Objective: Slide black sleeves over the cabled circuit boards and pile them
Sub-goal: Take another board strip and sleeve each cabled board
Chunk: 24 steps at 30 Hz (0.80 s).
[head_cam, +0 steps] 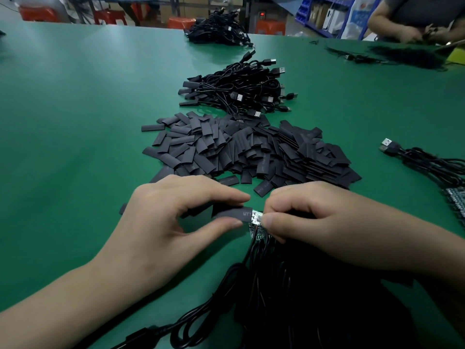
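My left hand [163, 222] pinches a flat black sleeve [232, 214] between thumb and forefinger. Its open end meets a small circuit board [257, 218], which my right hand [317, 220] pinches at its cable end. Only a short stretch of the board shows between the sleeve and my right fingertips. More bare boards [256, 235] and a bundle of black cables [302, 298] lie under my right hand. A big heap of loose black sleeves [251, 149] lies just beyond my hands. Behind it sits a pile of sleeved cables [239, 91] with USB plugs.
The green table [75, 122] stretches wide on the left. Another cable bundle with a USB plug [427, 162] lies at the right edge. A further cable pile [221, 28] sits at the far side. Another person's hands [417, 34] work at the back right.
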Available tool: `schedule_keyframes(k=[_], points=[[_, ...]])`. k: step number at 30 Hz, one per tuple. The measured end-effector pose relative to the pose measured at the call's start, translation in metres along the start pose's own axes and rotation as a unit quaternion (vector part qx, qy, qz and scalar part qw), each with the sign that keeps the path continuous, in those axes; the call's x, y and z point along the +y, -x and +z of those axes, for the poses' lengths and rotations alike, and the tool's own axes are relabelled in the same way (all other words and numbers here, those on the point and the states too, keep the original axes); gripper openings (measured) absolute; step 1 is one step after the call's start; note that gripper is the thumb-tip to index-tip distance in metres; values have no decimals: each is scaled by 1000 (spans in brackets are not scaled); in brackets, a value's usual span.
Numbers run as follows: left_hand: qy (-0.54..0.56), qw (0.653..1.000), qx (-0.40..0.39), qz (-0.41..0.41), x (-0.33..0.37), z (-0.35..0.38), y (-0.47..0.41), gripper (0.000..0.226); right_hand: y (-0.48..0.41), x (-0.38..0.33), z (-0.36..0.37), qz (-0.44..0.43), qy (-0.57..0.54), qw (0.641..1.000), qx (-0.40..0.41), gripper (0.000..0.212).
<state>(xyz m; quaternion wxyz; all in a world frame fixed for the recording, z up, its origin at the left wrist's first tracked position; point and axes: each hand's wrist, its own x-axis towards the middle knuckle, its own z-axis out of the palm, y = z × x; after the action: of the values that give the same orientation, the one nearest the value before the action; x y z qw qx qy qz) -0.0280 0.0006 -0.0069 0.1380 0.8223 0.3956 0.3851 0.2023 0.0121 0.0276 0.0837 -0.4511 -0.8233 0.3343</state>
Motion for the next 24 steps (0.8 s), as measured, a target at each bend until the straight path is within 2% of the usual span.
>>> schedule_keyframes(k=[3, 6, 8, 12, 20, 24], points=[[16, 1000, -10, -8, -1, 0, 0, 24, 1, -1, 0, -2, 18, 1000, 8, 38], [2, 1000, -20, 20, -2, 0, -2, 22, 0, -2, -1, 4, 19, 1000, -4, 42], [1, 999, -27, 33, -4, 0, 0, 22, 0, -2, -2, 5, 19, 1000, -11, 37], [32, 999, -30, -16, -8, 0, 5, 23, 0, 0, -5, 8, 24, 1000, -8, 36], [42, 999, -13, -12, 0, 2, 4, 21, -1, -6, 1, -6, 40, 999, 6, 37], [28, 1000, 10, 6, -1, 2, -1, 22, -2, -5, 3, -17, -14, 997, 77, 24]])
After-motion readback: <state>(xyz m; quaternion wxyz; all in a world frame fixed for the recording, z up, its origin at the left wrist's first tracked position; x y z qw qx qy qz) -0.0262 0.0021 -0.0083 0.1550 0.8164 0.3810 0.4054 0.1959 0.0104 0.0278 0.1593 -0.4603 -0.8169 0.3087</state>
